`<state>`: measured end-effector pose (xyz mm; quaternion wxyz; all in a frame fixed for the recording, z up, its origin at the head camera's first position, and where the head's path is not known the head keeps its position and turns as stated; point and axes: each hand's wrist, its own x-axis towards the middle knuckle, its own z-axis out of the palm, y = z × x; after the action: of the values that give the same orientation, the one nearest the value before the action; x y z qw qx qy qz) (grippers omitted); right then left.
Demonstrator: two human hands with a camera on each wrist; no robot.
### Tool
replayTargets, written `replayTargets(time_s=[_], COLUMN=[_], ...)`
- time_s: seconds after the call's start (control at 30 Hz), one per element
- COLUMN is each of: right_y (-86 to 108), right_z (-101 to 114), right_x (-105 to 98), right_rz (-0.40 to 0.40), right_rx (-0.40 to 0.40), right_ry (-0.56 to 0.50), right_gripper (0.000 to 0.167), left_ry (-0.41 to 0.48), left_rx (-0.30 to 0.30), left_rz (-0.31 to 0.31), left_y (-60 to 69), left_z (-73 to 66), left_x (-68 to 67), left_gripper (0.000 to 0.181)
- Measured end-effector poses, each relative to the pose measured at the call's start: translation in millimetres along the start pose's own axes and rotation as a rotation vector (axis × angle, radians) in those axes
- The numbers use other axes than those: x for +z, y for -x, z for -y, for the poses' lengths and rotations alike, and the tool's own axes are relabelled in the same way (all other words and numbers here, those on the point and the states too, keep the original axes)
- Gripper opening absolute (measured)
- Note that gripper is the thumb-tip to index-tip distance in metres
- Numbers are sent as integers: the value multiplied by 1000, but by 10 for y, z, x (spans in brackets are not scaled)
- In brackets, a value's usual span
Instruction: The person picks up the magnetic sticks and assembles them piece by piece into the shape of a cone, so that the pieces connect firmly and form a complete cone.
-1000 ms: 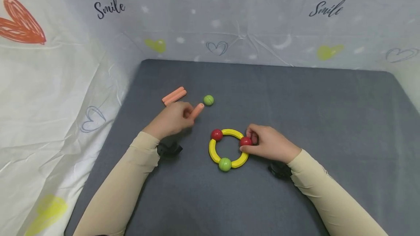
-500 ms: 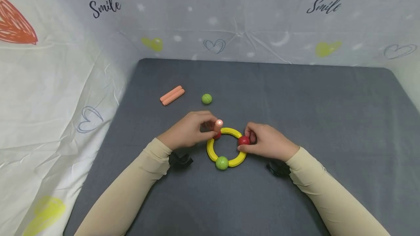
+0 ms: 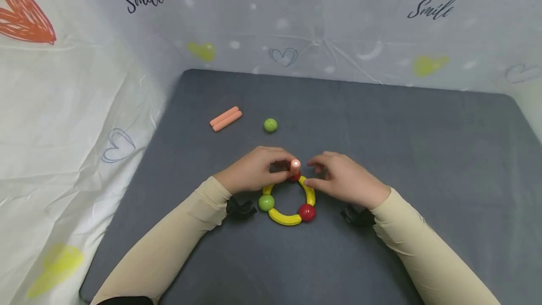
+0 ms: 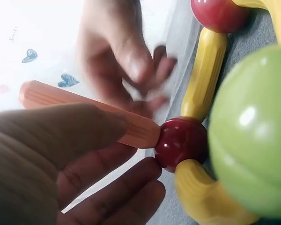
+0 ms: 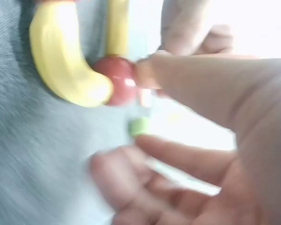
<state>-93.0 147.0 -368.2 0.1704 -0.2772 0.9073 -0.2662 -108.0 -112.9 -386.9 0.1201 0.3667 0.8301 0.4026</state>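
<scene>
Left wrist: orange stick touches red ball.

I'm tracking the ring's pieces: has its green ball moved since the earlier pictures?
Yes: in the head view, the ring's green ball has shifted left, judged against the loose green ball.

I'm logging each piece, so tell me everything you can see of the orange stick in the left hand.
The orange stick is a straight rod with lengthwise grooves and a matte, wood- or plastic-like look; its upper end bears a pale round mark. It stands roughly upright at the far side of the ring of yellow arcs, lower end against a red ball. The left hand pinches it.
</scene>
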Motion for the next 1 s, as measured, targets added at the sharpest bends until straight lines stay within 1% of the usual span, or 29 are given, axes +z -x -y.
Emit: replayTargets(time_s=[0.07,0.1,0.17,0.3,0.5,0.6,0.7,0.77,0.93,1.0], right_y=[-87,-121,-172,-236,-282,-282,-269,-259,-247,-241], right_z=[-89,-127,-173,-210,-214,-216,-219,-221,-235,-245], right_x=[43,70,119,183,211,217,224,230,248,252], right_rz=[-4,4,15,6,-1,-2,-3,-3,-10,-16], right_rx=[-51,-77,-118,-172,-182,-178,-175,-168,-162,-159], right_ry=[-78,-112,-166,-186,-182,-174,-177,-186,-196,-195], right_gripper=[43,44,40,28,26,27,27,27,26,26], left_ry=[8,7,3,-17,-7,-3,-25,-83,-351,-430], left_rx=[11,17,29,39,21,13,-14,-48,-178,-235], left_rz=[6,7,6,-4,-26,-22,-17,-23,-68,-100], left_y=[-17,-21,-25,-12,11,10,10,16,68,100], left_z=[-6,-7,-11,-24,-25,-19,10,45,187,249], left_x=[23,35,54,59,42,30,0,-39,-206,-291], left_gripper=[24,25,24,23,22,22,22,23,26,27])
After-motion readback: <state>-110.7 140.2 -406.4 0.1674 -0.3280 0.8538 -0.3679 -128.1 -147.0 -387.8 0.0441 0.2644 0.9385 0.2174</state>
